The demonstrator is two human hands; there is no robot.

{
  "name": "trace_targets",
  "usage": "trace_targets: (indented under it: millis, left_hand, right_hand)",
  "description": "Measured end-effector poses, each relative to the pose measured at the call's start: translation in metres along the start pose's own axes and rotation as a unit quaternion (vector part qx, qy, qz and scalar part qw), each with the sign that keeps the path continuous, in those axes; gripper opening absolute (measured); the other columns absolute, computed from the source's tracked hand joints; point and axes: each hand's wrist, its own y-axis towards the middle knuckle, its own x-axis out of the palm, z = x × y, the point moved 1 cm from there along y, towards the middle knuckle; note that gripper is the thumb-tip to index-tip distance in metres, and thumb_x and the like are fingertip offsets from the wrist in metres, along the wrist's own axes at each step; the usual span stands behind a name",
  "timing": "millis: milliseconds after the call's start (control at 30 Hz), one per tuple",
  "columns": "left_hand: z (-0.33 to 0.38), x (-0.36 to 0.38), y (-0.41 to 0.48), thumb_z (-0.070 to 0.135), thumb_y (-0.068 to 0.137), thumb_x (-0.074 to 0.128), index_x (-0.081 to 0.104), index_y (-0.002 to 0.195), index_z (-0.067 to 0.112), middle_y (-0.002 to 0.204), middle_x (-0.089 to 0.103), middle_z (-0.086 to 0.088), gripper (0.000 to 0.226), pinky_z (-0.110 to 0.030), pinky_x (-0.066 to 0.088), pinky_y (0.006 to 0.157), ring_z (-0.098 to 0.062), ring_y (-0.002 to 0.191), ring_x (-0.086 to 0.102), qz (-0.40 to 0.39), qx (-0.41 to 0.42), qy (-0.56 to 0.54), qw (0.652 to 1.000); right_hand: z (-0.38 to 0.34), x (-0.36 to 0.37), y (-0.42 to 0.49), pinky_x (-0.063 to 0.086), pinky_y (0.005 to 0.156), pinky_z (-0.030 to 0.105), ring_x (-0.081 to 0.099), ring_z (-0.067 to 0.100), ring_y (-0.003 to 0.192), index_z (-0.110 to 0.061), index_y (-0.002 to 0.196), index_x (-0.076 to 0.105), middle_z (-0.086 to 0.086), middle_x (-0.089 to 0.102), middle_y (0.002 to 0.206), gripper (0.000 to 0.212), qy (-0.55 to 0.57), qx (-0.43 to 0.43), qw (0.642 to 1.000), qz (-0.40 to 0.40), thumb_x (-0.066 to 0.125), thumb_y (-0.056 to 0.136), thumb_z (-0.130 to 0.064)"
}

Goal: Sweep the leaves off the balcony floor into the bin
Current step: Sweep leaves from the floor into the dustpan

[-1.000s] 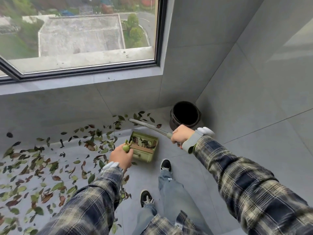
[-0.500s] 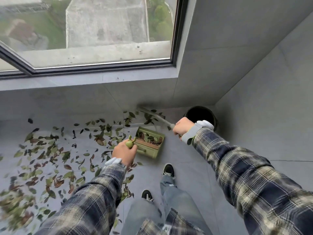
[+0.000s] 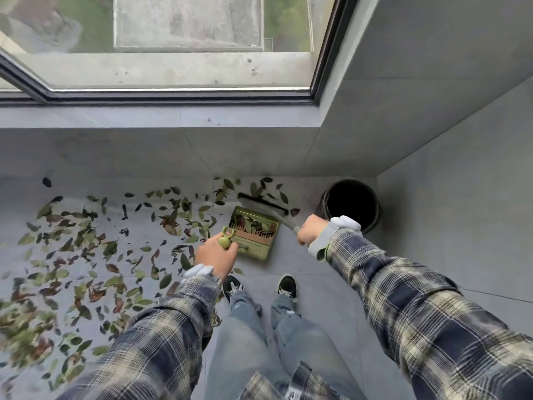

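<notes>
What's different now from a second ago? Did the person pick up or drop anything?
The broom head has swung from past the left corner of the dustpan to its mouth. The left shoe stepped up level with the right shoe. Nothing taken or dropped: the left hand still grips the dustpan handle, the right hand the broom handle. Bin and scattered leaves stayed.

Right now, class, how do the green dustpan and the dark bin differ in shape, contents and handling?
The dustpan is green and boxy; the bin is dark and round. The dustpan holds leaves; the bin's inside shows only black. The left hand holds the dustpan; nothing touches the bin, which stands alone in the corner. Both are open-topped containers.
</notes>
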Motion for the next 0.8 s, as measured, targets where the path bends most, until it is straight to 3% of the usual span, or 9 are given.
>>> trace_targets:
  millis: [167,267,300,400,500,567,667,733,800]
  left_hand:
    - [-0.008,0.0,0.002,0.038,0.086,0.057,0.058,0.071,0.022,0.066,0.061,0.001,0.021,-0.028,0.05,0.059,-0.021,0.065,0.059,0.005,-0.003,-0.019,1.0]
    - [-0.007,-0.002,0.004,0.036,0.087,0.058,0.059,0.074,0.02,0.065,0.057,0.003,0.02,-0.025,0.04,0.058,-0.021,0.065,0.055,0.008,-0.001,-0.021,1.0]
    - [-0.007,-0.003,0.005,0.036,0.087,0.058,0.06,0.075,0.02,0.064,0.056,0.004,0.02,-0.025,0.039,0.058,-0.021,0.066,0.055,0.011,-0.003,-0.024,1.0]
    - [-0.009,-0.002,0.007,0.037,0.086,0.057,0.059,0.075,0.022,0.064,0.056,0.004,0.019,-0.026,0.043,0.06,-0.023,0.068,0.056,0.012,-0.002,-0.023,1.0]
    - [-0.012,0.002,0.01,0.039,0.084,0.058,0.058,0.073,0.024,0.067,0.06,0.001,0.018,-0.029,0.051,0.065,-0.026,0.069,0.059,0.02,0.001,-0.026,0.999]
    - [-0.009,0.004,0.008,0.04,0.084,0.058,0.059,0.075,0.025,0.07,0.061,-0.001,0.018,-0.031,0.054,0.068,-0.027,0.071,0.06,0.017,0.005,-0.024,1.0]
    - [-0.006,0.006,0.008,0.04,0.084,0.057,0.058,0.078,0.025,0.072,0.057,-0.001,0.016,-0.03,0.051,0.068,-0.028,0.072,0.058,0.014,0.001,-0.021,1.0]
    - [-0.005,0.006,0.008,0.039,0.084,0.057,0.054,0.072,0.025,0.067,0.053,0.002,0.019,-0.029,0.047,0.066,-0.027,0.07,0.056,0.015,0.001,-0.026,1.0]
    - [-0.006,0.005,0.008,0.038,0.084,0.058,0.05,0.067,0.024,0.064,0.053,0.003,0.023,-0.029,0.047,0.066,-0.027,0.069,0.056,0.015,0.001,-0.03,0.999]
  right_hand:
    - [-0.032,-0.057,-0.104,0.05,0.084,0.029,0.063,0.022,0.084,-0.01,0.071,0.058,-0.001,0.064,0.084,0.019,-0.013,-0.074,0.997,0.031,0.072,0.067,-0.021]
    - [-0.047,-0.08,-0.096,0.053,0.085,0.034,0.069,0.023,0.081,-0.011,0.073,0.067,0.0,0.073,0.078,0.036,0.002,-0.07,0.995,0.07,0.073,0.041,-0.027]
    - [-0.049,-0.083,-0.096,0.053,0.084,0.033,0.069,0.024,0.079,-0.01,0.074,0.067,0.001,0.073,0.077,0.04,0.011,-0.079,0.993,0.082,0.073,0.04,-0.028]
    - [-0.055,-0.083,-0.11,0.047,0.081,0.028,0.06,0.024,0.083,-0.017,0.089,0.063,0.004,0.063,0.086,0.019,0.053,-0.102,0.991,0.062,0.068,0.072,-0.021]
    - [-0.059,-0.08,-0.102,0.053,0.084,0.032,0.066,0.026,0.083,-0.016,0.094,0.067,0.0,0.07,0.081,0.046,-0.007,-0.079,0.994,0.072,0.07,0.05,-0.027]
    - [-0.056,-0.066,-0.071,0.051,0.084,0.03,0.063,0.024,0.083,-0.016,0.089,0.065,-0.001,0.068,0.082,0.038,-0.018,-0.076,0.996,0.051,0.071,0.054,-0.027]
    - [-0.059,-0.061,-0.103,0.048,0.083,0.026,0.062,0.02,0.079,-0.012,0.088,0.066,0.0,0.071,0.084,0.029,-0.067,-0.08,0.994,0.037,0.068,0.062,-0.024]
    - [-0.059,-0.063,-0.117,0.045,0.068,0.021,0.061,0.02,0.07,-0.01,0.078,0.063,0.003,0.067,0.076,0.009,-0.073,-0.09,0.993,0.008,0.064,0.075,-0.018]
    - [-0.056,-0.071,-0.122,0.048,0.065,0.022,0.065,0.02,0.066,-0.009,0.068,0.062,0.004,0.07,0.072,0.008,-0.074,-0.082,0.994,-0.005,0.064,0.072,-0.016]
